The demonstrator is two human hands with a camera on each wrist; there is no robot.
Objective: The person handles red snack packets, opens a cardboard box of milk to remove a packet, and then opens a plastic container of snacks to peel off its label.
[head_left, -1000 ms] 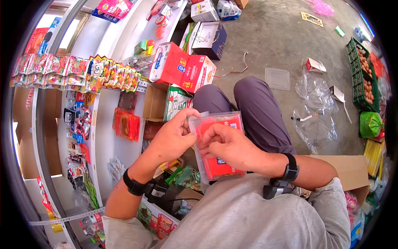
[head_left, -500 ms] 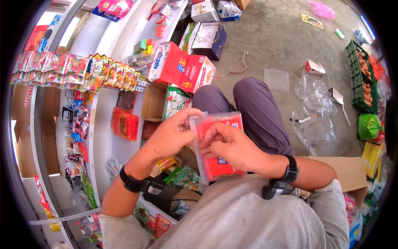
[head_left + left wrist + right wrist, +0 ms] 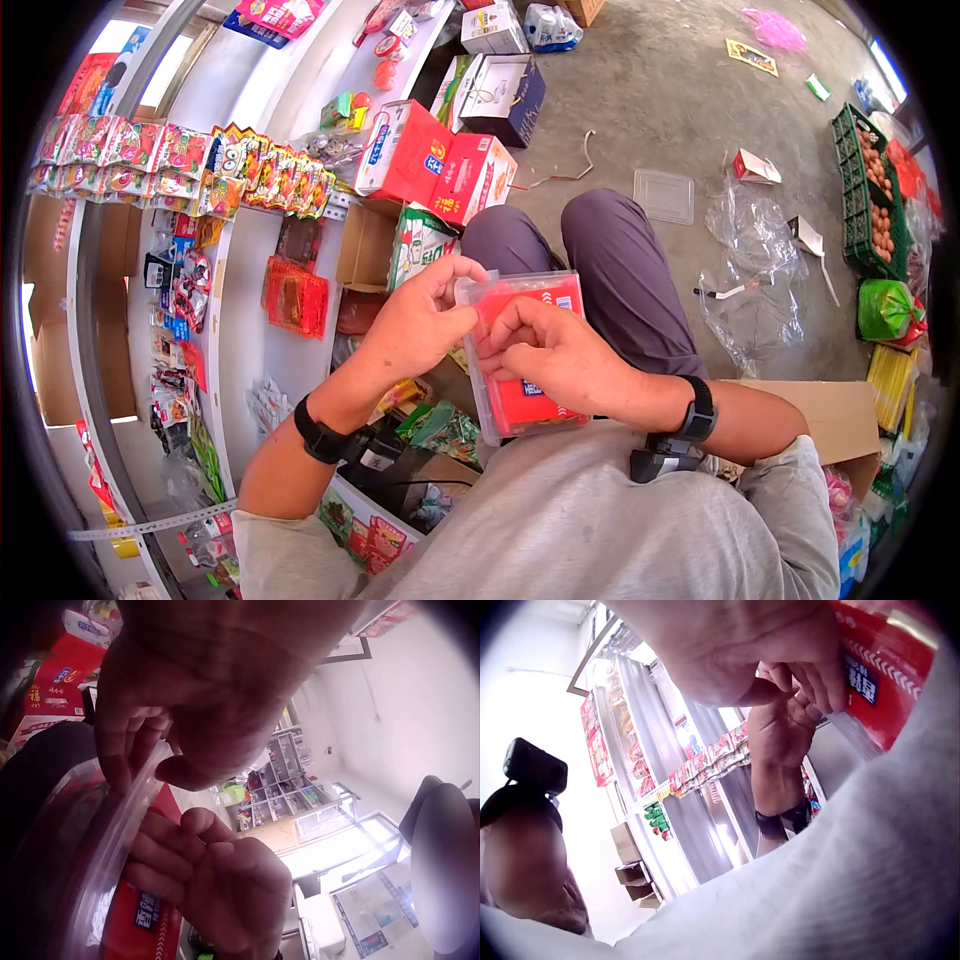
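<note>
A clear plastic box [image 3: 486,408] with a red printed label stands tilted against the person's lap and shirt front. At its upper left corner the left hand [image 3: 418,318] pinches the rim, thumb and fingers bent around the edge. The right hand [image 3: 556,352] lies across the red front with bent fingers, their tips right at the box's left rim. Seen from the left wrist, the right hand [image 3: 217,889] has several fingers against the rim, with thumb and index close together; I cannot tell whether they pinch anything.
Shelves with hanging snack packets [image 3: 160,150] rise on the left. Red cartons [image 3: 440,160] stand ahead of the knees. On the concrete floor lie a clear plastic lid [image 3: 664,196], crumpled plastic wrap [image 3: 755,270] and a green crate [image 3: 858,200] of eggs. An open cardboard box [image 3: 815,410] sits at the right.
Both hands keep nearly the same places on the box. The left forearm has swung slightly outward, bringing its wrist camera into sight, and the head view has shifted a little.
</note>
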